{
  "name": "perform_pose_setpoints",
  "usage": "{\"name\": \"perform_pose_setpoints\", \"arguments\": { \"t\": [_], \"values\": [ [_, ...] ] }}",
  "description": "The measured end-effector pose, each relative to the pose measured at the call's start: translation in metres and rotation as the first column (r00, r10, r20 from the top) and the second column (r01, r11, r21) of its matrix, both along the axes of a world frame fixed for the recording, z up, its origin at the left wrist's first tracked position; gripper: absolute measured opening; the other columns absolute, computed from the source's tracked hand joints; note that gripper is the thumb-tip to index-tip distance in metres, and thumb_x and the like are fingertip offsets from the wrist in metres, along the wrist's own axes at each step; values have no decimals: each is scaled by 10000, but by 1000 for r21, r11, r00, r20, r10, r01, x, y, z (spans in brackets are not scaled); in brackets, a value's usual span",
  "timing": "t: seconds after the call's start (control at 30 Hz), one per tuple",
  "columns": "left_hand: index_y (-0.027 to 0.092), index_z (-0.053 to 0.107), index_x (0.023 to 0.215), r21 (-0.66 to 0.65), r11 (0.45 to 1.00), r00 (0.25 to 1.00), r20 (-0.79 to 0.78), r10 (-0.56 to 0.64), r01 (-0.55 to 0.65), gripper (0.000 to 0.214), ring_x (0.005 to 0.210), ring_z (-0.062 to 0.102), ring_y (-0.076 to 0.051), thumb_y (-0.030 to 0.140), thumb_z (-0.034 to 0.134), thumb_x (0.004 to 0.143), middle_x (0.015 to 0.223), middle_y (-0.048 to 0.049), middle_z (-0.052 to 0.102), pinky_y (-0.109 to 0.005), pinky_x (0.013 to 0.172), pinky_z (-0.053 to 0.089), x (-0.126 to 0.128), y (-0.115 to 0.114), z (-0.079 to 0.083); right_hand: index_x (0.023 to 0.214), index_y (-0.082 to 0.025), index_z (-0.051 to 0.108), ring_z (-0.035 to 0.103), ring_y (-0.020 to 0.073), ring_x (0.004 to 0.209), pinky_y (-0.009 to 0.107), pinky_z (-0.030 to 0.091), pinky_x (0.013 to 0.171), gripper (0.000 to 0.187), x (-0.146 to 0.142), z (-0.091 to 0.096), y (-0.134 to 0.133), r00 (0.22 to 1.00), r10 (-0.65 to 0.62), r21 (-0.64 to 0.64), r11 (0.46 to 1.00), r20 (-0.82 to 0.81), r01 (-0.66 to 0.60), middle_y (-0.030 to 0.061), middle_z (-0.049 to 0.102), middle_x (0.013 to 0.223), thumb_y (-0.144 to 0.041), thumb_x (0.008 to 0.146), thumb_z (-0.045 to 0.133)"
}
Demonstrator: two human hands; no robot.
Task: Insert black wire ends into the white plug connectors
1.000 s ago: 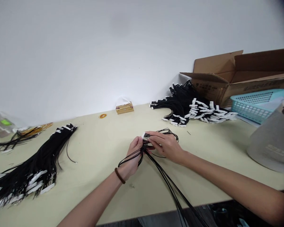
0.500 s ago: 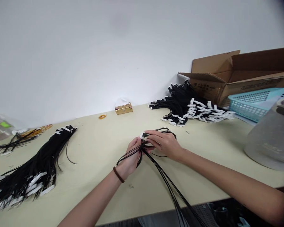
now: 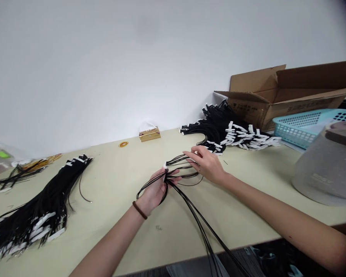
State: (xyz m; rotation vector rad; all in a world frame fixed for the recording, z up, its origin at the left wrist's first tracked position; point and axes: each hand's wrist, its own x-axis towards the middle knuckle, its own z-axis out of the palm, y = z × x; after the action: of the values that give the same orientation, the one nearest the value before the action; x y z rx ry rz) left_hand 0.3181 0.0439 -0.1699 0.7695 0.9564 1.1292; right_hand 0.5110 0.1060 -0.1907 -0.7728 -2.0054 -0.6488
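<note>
My left hand (image 3: 155,189) is closed around a small bundle of thin black cables (image 3: 190,207) at the middle of the beige table (image 3: 118,215). The cables trail down over the table's front edge, and their looped ends with white connectors (image 3: 178,163) lie just beyond my fingers. My right hand (image 3: 206,164) hovers to the right of the loops, fingers spread, its fingertips touching the top loop. A brown band sits on my left wrist.
A long pile of black cables with white tips (image 3: 40,207) lies at the left. Another pile (image 3: 230,132) lies at the back right by an open cardboard box (image 3: 282,96). A teal basket (image 3: 308,127), a grey plastic container (image 3: 328,165) and a small gold box (image 3: 150,134) stand nearby.
My right hand has let go of the cable ends and moved up and to the right, opening its fingers. My left hand keeps its grip on the bundle.
</note>
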Motion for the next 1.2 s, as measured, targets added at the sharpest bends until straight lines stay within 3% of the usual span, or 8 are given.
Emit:
{"name": "perform_pose_setpoints", "arguments": {
  "t": [0.17,0.4,0.57,0.73,0.83,0.9,1.03,1.2],
  "values": [
    [179,555,813,42,998,999,-23,-47,48,127,655,637,-171,296,512,788,916,-97,688,-326,726,468,-1,0,-2,1062,-195,554,497,143,744,224,343,509,260,9,1,7,992,-123,33,992,-2,123,62,553,913,-118,821,495],
    [189,560,842,-5,990,990,-29,-138,138,178,669,649,-183,344,566,753,920,-87,689,-322,683,484,-3,0,-4,986,-183,573,473,156,735,257,360,561,167,20,5,15,990,-137,133,982,28,132,57,574,878,-155,829,521],
    [160,566,853,12,990,990,14,-141,141,202,725,651,-194,341,549,765,970,-107,678,-354,771,486,-2,1,-5,952,-185,585,498,172,775,281,393,605,131,17,8,13,989,-142,183,974,27,135,60,601,879,-162,848,510],
    [155,582,787,10,998,991,114,-69,69,130,725,629,-171,280,561,757,849,-70,681,-330,794,465,2,1,-3,1123,-164,526,473,183,1071,369,399,874,272,-1,13,-11,974,-23,250,968,224,-34,73,582,1104,-91,881,427],
    [164,575,726,-22,999,983,181,30,-27,37,610,559,-106,199,573,737,686,-2,632,-257,666,442,5,1,0,1117,-170,538,480,137,1051,343,405,914,251,-15,12,-27,942,124,345,909,311,-233,35,593,1069,-115,883,466],
    [162,563,688,-49,993,978,175,112,-105,39,556,498,-77,159,573,726,628,21,590,-221,587,398,7,2,1,1058,-161,569,494,120,1014,318,421,916,207,-22,8,-30,901,186,337,882,392,-328,16,599,1021,-113,872,491],
    [157,540,660,-45,994,985,136,106,-101,72,519,427,-60,165,577,722,597,30,538,-212,543,351,8,2,-2,915,-167,592,508,104,965,293,444,899,163,-29,-3,-25,845,202,250,898,495,-361,4,593,986,-105,894,443],
    [156,514,648,-24,999,986,166,33,-30,128,517,398,-63,221,582,735,570,38,494,-223,553,346,8,1,-8,873,-148,577,521,112,905,301,446,863,163,-28,-7,-20,835,243,156,920,494,-360,23,591,914,-110,904,422]
  ]
}}
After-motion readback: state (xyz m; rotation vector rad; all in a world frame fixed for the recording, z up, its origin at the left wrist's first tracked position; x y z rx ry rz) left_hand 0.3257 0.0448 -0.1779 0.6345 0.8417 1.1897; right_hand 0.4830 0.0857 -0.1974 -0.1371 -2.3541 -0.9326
